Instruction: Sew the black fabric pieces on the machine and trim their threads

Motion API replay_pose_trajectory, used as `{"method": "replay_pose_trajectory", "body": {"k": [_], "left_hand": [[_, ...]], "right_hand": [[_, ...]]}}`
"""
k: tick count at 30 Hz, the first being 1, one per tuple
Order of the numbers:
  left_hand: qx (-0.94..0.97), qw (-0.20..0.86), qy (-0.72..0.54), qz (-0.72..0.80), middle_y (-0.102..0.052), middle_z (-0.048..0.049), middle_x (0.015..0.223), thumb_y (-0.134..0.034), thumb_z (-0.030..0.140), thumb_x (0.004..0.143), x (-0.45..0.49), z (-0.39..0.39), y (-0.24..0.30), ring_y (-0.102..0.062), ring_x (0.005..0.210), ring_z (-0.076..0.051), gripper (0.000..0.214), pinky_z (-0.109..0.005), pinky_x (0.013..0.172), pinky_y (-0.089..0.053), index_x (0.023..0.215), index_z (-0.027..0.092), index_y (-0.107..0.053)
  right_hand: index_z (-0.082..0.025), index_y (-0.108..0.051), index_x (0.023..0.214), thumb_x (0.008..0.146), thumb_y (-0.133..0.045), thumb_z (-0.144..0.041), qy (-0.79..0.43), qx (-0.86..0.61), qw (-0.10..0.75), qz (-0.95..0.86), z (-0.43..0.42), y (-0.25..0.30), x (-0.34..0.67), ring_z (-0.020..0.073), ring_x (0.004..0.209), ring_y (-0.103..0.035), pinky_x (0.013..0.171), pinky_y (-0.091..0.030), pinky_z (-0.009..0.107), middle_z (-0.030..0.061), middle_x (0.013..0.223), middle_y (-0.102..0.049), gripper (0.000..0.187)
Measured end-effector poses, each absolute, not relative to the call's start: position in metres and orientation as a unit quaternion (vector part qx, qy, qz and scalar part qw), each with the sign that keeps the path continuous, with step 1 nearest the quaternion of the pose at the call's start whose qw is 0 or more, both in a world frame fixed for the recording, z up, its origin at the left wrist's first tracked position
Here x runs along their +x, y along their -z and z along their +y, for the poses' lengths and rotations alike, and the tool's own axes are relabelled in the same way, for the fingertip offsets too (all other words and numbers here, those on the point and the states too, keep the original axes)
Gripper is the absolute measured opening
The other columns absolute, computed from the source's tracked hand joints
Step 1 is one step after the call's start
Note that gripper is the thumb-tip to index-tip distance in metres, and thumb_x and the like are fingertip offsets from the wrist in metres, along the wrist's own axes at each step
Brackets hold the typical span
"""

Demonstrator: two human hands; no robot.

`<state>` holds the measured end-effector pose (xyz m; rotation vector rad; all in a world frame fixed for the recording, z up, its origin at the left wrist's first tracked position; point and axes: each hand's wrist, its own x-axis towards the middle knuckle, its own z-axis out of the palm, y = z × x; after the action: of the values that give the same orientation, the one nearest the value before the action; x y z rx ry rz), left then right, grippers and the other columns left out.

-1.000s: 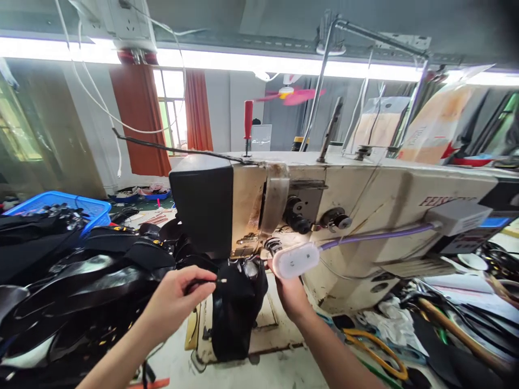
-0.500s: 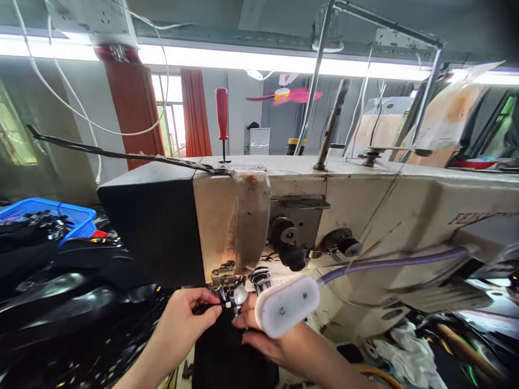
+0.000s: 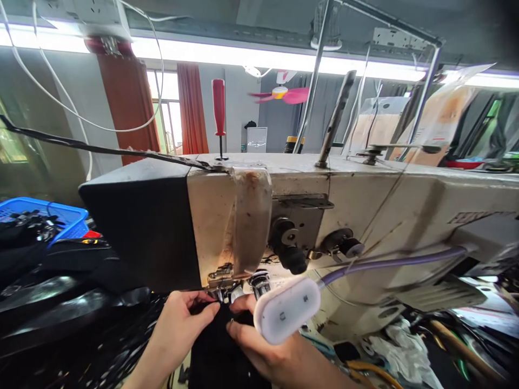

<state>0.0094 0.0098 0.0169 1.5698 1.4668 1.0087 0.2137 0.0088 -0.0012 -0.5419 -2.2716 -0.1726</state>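
My left hand (image 3: 176,320) is closed at the near edge of the sewing machine's needle area, its thumb and fingers pinching black fabric (image 3: 217,351). The fabric hangs down toward me below both hands. My right hand (image 3: 270,346) grips the same fabric from the right, with the thumb beneath and the fingers above; the lamp head covers part of it. Just beyond my fingertips sits the metal presser foot area (image 3: 222,276) of the sewing machine (image 3: 227,227). The exact spot under the needle is hidden by my fingers.
A white lamp head (image 3: 287,310) on a purple flexible neck (image 3: 389,263) juts over my right hand. A red screwdriver (image 3: 219,108) stands upright on the machine. To the left are a blue basket (image 3: 71,216) and dark glossy material; crumpled white cloth (image 3: 405,346) lies right.
Both hands remain at the needle area with the black fabric. The right thumb has shifted slightly left and up, and a small white piece near the fingertips no longer shows. The view has shifted slightly.
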Motion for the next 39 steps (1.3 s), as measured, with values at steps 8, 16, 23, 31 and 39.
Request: {"method": "replay_pose_trajectory", "body": {"k": [8, 16, 23, 31, 39], "left_hand": [[0.609, 0.377, -0.384, 0.582, -0.077, -0.0062, 0.085, -0.065, 0.040, 0.072, 0.010, 0.009, -0.019, -0.069, 0.087, -0.028, 0.026, -0.034, 0.079, -0.050, 0.079, 0.016, -0.073], [0.648, 0.344, -0.371, 0.570, -0.076, -0.0048, 0.084, -0.062, 0.038, 0.077, 0.007, 0.008, -0.015, -0.069, 0.084, -0.026, 0.022, -0.033, 0.077, -0.052, 0.080, 0.019, -0.073], [0.786, -0.118, -0.403, 0.453, -0.072, -0.0093, 0.099, -0.064, 0.032, 0.081, 0.003, -0.024, -0.001, -0.065, 0.097, -0.025, 0.020, -0.034, 0.087, -0.053, 0.094, 0.020, -0.072], [0.849, -0.219, -0.317, 0.361, -0.073, -0.0054, 0.107, -0.046, 0.003, 0.081, 0.000, -0.022, 0.001, -0.064, 0.099, -0.019, 0.037, -0.030, 0.094, -0.049, 0.106, 0.016, -0.070], [0.829, -0.205, -0.381, 0.355, -0.075, -0.0031, 0.103, -0.039, 0.009, 0.093, 0.005, -0.016, 0.002, -0.064, 0.098, -0.020, 0.035, -0.037, 0.098, -0.039, 0.103, 0.018, -0.071]], "right_hand": [[-0.019, -0.065, 0.109, 0.082, -0.050, -0.007, 0.031, -0.207, 0.362, -0.908, 0.010, -0.004, 0.217, 0.0240, 0.098, -0.067, 0.086, -0.053, 0.032, 0.0160, 0.112, -0.067, 0.033], [-0.018, -0.068, 0.107, 0.083, -0.049, -0.010, 0.041, -0.232, 0.305, -0.923, 0.011, -0.004, 0.218, 0.0248, 0.094, -0.068, 0.085, -0.055, 0.034, 0.0134, 0.103, -0.071, 0.031], [-0.016, -0.066, 0.106, 0.082, -0.051, -0.011, 0.045, -0.219, 0.322, -0.920, 0.014, 0.001, 0.221, 0.0258, 0.098, -0.067, 0.086, -0.055, 0.034, 0.0162, 0.114, -0.068, 0.029], [-0.018, -0.067, 0.107, 0.084, -0.052, -0.013, 0.060, -0.236, 0.327, -0.913, 0.013, -0.002, 0.221, 0.0228, 0.094, -0.068, 0.088, -0.055, 0.033, 0.0116, 0.110, -0.070, 0.029], [-0.022, -0.066, 0.111, 0.084, -0.054, -0.015, 0.076, -0.227, 0.387, -0.890, 0.016, 0.005, 0.219, 0.0194, 0.093, -0.068, 0.086, -0.056, 0.028, 0.0074, 0.112, -0.069, 0.030]]}}
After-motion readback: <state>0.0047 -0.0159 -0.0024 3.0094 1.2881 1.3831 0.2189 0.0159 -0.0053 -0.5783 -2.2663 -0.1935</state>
